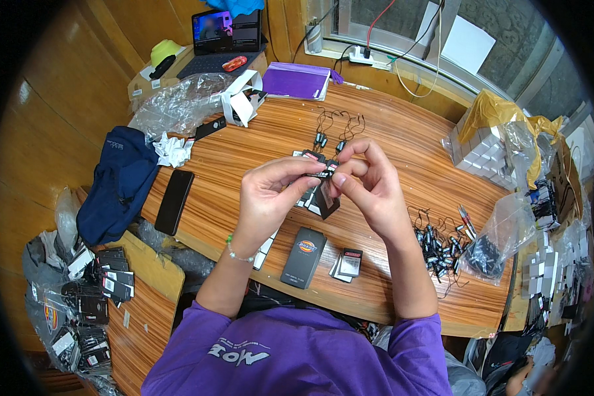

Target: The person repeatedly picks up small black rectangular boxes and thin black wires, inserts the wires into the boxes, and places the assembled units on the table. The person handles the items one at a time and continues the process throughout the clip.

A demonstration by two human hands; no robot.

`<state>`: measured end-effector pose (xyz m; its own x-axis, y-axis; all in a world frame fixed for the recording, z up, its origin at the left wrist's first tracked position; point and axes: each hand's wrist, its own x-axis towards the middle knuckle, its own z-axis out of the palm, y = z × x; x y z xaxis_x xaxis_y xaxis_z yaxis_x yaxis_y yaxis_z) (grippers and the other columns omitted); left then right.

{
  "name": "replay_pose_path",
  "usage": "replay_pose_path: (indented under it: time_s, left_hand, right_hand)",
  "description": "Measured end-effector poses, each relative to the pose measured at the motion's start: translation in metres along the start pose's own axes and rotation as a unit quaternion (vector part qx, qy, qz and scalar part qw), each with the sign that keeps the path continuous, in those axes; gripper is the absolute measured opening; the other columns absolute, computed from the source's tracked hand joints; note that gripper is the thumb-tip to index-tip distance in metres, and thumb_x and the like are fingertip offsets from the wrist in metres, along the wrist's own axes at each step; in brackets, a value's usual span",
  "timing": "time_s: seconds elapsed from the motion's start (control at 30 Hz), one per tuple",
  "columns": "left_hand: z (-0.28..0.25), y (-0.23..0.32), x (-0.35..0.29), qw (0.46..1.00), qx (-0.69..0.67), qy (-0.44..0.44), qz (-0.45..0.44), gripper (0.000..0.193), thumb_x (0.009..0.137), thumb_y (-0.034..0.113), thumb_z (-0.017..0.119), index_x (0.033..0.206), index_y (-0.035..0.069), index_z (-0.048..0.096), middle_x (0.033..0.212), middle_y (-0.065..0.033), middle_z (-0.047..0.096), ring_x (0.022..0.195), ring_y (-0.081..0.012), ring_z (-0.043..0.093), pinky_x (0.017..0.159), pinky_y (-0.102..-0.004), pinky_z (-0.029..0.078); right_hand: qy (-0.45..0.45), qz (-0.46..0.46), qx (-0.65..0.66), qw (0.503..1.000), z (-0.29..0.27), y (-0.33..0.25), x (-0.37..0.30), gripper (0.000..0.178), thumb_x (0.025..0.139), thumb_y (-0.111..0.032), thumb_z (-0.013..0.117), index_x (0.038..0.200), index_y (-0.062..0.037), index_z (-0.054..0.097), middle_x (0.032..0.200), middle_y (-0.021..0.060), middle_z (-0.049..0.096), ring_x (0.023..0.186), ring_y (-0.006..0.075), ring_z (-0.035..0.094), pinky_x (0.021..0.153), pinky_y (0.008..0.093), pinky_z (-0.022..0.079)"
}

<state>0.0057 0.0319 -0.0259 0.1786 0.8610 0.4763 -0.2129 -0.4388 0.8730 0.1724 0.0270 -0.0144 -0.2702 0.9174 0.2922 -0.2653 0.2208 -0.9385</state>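
Note:
Above the middle of the table, my left hand (267,188) and my right hand (371,188) meet with fingertips pinched together. Between them is a small set of dark hang tags (328,201), one hanging down below the fingers; the exact grip is partly hidden. Just beyond lie black corded tag fasteners (321,140) with their loops spread away from me. More tags lie on the table beneath my hands, mostly covered. Closer to me are a dark grey box (303,257) and a short stack of black and white tags (350,263).
On the right, a heap of corded fasteners (439,247) lies beside a clear plastic bag (501,241) and white boxes (485,155). A phone (174,202) and navy bag (122,181) are left. A purple folder (296,82) and laptop (226,33) stand at the back.

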Motion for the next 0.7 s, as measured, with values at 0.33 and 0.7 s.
replay_pose_path:
  time_s: [0.33,0.7]
  left_hand:
    - [-0.011,0.010,0.004,0.985,0.135,-0.095,-0.043,0.018,0.071,-0.012,0.061,0.086,-0.003,0.067,0.090,-0.0135,0.065,0.084,-0.0170,0.063,0.073,-0.0247,0.051]
    - [-0.008,0.010,-0.002,0.994,0.044,-0.059,-0.085,0.019,0.072,-0.011,0.061,0.089,-0.003,0.066,0.091,-0.0138,0.065,0.083,-0.0172,0.063,0.074,-0.0255,0.051]
  right_hand:
    - [-0.078,0.065,-0.067,0.993,-0.008,-0.006,-0.003,0.017,0.082,0.002,0.051,0.095,-0.0025,0.040,0.068,0.0026,0.052,0.066,0.0082,0.052,0.061,0.0216,0.042]
    - [-0.099,0.076,-0.017,0.992,-0.012,-0.010,0.000,0.022,0.085,-0.006,0.056,0.100,-0.0037,0.041,0.079,0.0050,0.056,0.075,0.0108,0.054,0.069,0.0243,0.044]
